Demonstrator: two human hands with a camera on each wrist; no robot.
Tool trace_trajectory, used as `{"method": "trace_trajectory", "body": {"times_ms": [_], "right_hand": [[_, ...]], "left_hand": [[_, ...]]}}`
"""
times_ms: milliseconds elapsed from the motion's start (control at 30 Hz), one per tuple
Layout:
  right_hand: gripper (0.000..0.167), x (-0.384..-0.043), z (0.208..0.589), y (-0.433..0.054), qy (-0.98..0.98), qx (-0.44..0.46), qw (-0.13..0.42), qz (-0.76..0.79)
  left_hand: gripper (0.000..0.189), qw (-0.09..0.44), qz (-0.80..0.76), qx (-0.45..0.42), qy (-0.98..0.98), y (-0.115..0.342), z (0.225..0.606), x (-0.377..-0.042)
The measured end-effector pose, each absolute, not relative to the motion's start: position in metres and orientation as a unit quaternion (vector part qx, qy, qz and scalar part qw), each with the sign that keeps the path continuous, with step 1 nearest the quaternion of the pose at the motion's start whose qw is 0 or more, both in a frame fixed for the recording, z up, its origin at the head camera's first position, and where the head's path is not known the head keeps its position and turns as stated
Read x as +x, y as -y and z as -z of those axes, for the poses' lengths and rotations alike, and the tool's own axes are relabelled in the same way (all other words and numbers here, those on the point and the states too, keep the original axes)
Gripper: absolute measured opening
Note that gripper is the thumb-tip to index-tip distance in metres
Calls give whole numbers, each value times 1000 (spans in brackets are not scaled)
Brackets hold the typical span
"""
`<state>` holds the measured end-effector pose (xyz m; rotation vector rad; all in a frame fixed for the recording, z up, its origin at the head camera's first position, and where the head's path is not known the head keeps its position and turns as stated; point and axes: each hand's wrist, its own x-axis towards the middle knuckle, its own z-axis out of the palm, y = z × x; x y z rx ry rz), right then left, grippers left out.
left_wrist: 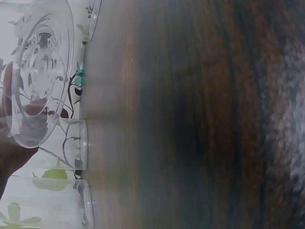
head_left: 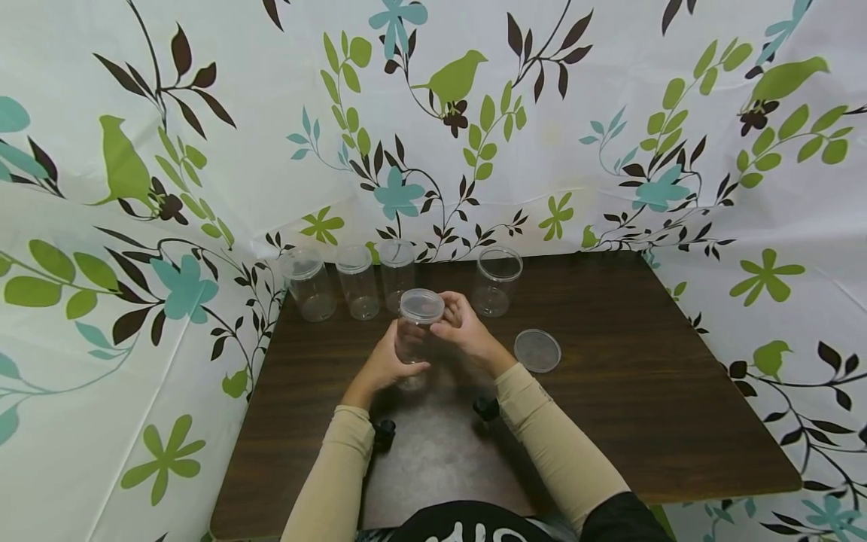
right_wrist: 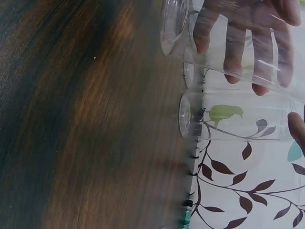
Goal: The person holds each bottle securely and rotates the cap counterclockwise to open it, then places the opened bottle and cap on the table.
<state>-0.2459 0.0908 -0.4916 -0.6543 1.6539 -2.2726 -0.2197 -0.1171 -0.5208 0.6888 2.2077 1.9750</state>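
Note:
A clear plastic jar is held above the table in front of me, its translucent lid on top. My left hand grips the jar's side; in the right wrist view the left hand's fingers show through the clear wall. Thumb and fingers of my right hand pinch the lid's right edge. Toward the left wrist camera faces the round base of the jar. Only a finger and thumb tip of the right hand show at the right wrist view's edge.
Three clear lidded jars stand in a row at the table's back left. Farther right stands another jar with an open-looking top. A loose clear lid lies on the dark wooden table. Patterned cloth hangs behind.

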Motion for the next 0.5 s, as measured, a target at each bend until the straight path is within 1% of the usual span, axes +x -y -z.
{"method": "trace_trajectory", "body": {"times_ms": [200, 400, 500], "right_hand": [[102, -246, 490, -89, -582, -233, 129, 768], [84, -248, 488, -90, -617, -255, 130, 734], [84, -248, 487, -91, -619, -261, 134, 728]], "left_hand": [[80, 59, -641, 229, -731, 116, 518, -217], [84, 69, -618, 247, -743, 111, 515, -213], [85, 68, -619, 250, -741, 110, 516, -212]]}}
